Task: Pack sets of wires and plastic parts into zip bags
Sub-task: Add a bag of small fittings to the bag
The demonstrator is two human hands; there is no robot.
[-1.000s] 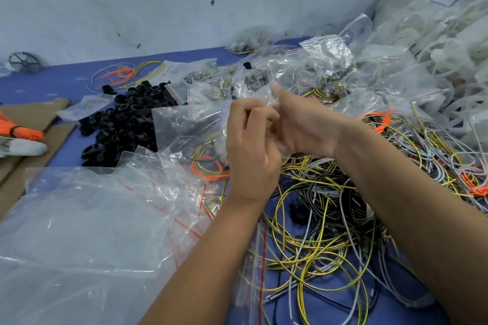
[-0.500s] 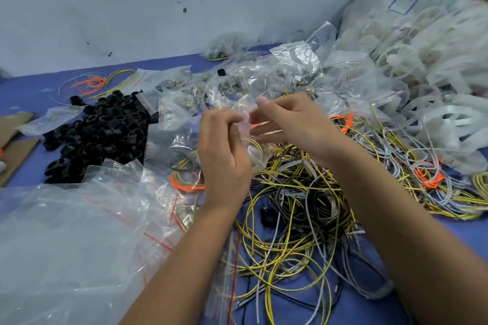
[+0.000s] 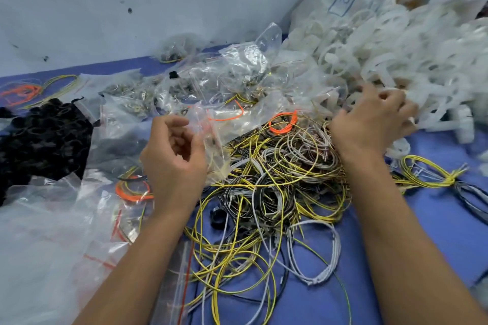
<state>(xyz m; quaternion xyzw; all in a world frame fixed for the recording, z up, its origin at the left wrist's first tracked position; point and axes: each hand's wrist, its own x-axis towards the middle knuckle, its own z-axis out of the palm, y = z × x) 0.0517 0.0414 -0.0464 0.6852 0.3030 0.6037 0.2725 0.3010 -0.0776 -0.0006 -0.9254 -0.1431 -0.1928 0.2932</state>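
Note:
My left hand holds a small clear zip bag with a red seal line, fingers curled at its mouth, above the left side of a tangle of yellow, grey and black wires. My right hand reaches into the heap of white plastic parts at the right, fingers curled among the pieces; whether it grips one I cannot tell. An orange wire coil lies on top of the tangle between the hands.
A pile of black plastic rings sits at the left. Empty zip bags cover the near left. Filled clear bags lie at the back by the wall. A yellow wire bundle lies on the blue table at right.
My right hand left the bag and moved right into the white plastic parts. My left hand keeps the zip bag alone. The view shifted to the right.

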